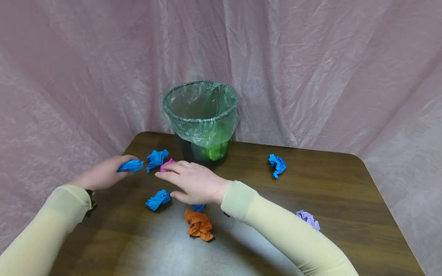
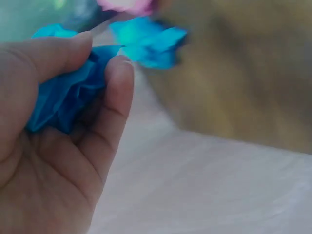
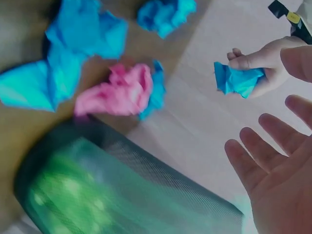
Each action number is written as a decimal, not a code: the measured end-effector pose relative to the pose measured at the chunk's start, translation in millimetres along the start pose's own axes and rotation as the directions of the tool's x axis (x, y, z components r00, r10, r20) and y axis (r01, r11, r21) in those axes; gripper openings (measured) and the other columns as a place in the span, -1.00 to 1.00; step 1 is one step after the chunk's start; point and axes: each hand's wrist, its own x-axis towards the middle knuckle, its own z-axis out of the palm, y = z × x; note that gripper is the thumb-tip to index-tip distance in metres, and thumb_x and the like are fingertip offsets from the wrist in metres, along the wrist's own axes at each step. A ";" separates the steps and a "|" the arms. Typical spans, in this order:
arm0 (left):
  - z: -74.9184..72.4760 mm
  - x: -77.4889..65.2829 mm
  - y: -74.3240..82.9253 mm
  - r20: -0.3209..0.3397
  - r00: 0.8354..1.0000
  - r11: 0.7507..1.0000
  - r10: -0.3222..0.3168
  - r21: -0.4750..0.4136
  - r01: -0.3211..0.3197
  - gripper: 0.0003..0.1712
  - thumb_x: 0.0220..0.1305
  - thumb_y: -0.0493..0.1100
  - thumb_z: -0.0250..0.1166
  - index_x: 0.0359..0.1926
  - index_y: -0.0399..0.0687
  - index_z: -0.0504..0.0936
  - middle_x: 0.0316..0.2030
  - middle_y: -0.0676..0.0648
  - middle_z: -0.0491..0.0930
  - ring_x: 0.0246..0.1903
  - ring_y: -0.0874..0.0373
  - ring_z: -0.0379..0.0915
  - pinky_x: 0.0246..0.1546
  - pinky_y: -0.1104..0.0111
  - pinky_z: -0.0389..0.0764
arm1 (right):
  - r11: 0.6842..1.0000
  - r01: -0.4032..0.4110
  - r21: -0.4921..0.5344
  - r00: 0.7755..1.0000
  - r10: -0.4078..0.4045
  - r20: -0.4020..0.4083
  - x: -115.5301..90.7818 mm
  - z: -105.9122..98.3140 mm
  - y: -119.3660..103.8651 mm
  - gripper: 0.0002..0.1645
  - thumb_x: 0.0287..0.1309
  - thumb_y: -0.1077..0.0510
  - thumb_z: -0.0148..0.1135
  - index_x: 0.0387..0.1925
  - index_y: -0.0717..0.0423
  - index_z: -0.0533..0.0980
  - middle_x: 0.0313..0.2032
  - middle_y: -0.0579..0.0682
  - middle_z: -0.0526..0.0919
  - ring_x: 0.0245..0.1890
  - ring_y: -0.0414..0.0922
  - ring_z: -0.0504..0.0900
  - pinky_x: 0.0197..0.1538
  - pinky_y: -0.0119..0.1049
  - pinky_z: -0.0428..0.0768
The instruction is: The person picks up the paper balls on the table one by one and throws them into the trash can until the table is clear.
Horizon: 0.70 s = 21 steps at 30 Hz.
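My left hand (image 1: 107, 173) grips a crumpled blue paper (image 1: 131, 165) between thumb and fingers, at the table's left side. In the left wrist view that same blue paper (image 2: 68, 92) bulges out of the curled fingers. My right hand (image 1: 197, 184) is stretched over the table with its fingers extended. Beyond its fingertips in the head view lies a crumpled pink paper (image 1: 166, 165), partly hidden. The right wrist view shows the palm of the right hand (image 3: 282, 170) holding nothing, apart from the pink paper (image 3: 122, 92). Another blue paper (image 1: 157, 158) lies beside the pink one.
A mesh bin (image 1: 203, 151) with a clear liner stands at the back, something green inside it. More crumpled papers lie about: blue (image 1: 158, 199) and orange (image 1: 199, 225) in front, blue (image 1: 277, 165) and lilac (image 1: 308, 219) at right. A pink curtain (image 1: 293, 76) hangs behind.
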 end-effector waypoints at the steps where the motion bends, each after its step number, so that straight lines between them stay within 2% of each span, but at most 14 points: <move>1: -7.4 1.1 4.5 -0.024 1.000 1.000 0.004 -0.007 -0.004 -0.52 0.37 -0.31 0.33 0.28 -0.17 0.51 0.10 -0.23 0.60 0.09 -0.21 0.53 0.13 -0.20 0.47 | 1.000 0.010 -0.006 1.000 -0.010 -0.023 -0.7 -6.9 0.9 -0.20 0.40 -0.14 0.23 0.56 -0.11 0.24 0.46 -0.07 0.34 0.47 -0.12 0.24 0.49 -0.34 0.13; 3: -22.6 4.5 14.7 -0.071 0.997 1.000 0.021 -0.019 -0.023 -0.49 0.38 -0.35 0.29 0.32 -0.18 0.48 0.16 -0.27 0.56 0.14 -0.25 0.48 0.16 -0.22 0.42 | 0.999 0.030 -0.013 0.997 -0.031 -0.071 -1.9 -21.3 3.4 -0.22 0.41 -0.12 0.23 0.55 -0.08 0.25 0.46 -0.04 0.34 0.47 -0.11 0.24 0.49 -0.36 0.10; 7: -49.3 14.2 39.2 -0.144 0.990 0.999 -0.001 -0.038 -0.005 -0.42 0.43 -0.35 0.20 0.43 -0.10 0.37 0.26 -0.29 0.43 0.23 -0.28 0.32 0.20 -0.26 0.34 | 0.999 0.048 -0.023 0.986 -0.051 -0.160 -5.8 -52.1 10.3 -0.22 0.40 -0.08 0.24 0.54 -0.04 0.27 0.46 0.01 0.34 0.47 -0.07 0.25 0.51 -0.32 0.08; 10: -65.4 23.0 59.7 -0.208 0.978 0.998 0.005 -0.058 -0.018 -0.42 0.49 -0.28 0.12 0.48 -0.03 0.33 0.29 -0.27 0.35 0.26 -0.26 0.23 0.20 -0.25 0.32 | 0.998 0.050 -0.046 0.969 -0.059 -0.239 -9.9 -73.5 18.3 -0.25 0.39 -0.04 0.24 0.52 0.00 0.29 0.46 0.04 0.34 0.47 -0.02 0.25 0.53 -0.26 0.06; 12: -74.2 30.6 72.9 -0.256 0.966 0.997 0.032 -0.063 -0.050 -0.42 0.51 -0.25 0.07 0.50 -0.04 0.30 0.30 -0.27 0.33 0.27 -0.27 0.20 0.21 -0.25 0.31 | 0.997 0.042 -0.071 0.952 -0.061 -0.299 -13.1 -86.2 24.9 -0.25 0.37 -0.02 0.26 0.51 0.02 0.32 0.45 0.07 0.36 0.48 0.02 0.24 0.53 -0.22 0.05; 17: -89.4 52.3 106.5 -0.344 0.936 0.990 0.075 -0.086 -0.110 -0.34 0.51 -0.26 0.04 0.57 0.06 0.22 0.37 -0.24 0.31 0.33 -0.26 0.20 0.26 -0.24 0.30 | 0.992 -0.042 -0.120 0.913 -0.011 -0.407 -23.9 -113.0 43.4 -0.23 0.33 -0.01 0.32 0.49 0.05 0.34 0.43 0.10 0.38 0.50 0.07 0.19 0.55 -0.16 -0.01; 21: -94.7 72.5 132.0 -0.357 0.928 0.986 0.102 -0.086 -0.141 -0.32 0.50 -0.28 0.07 0.57 0.10 0.23 0.41 -0.19 0.30 0.34 -0.20 0.25 0.30 -0.18 0.33 | 0.983 -0.152 -0.099 0.906 0.099 -0.411 -33.6 -126.8 59.4 -0.22 0.36 -0.04 0.28 0.52 0.01 0.29 0.46 0.08 0.34 0.52 0.07 0.14 0.55 -0.12 -0.02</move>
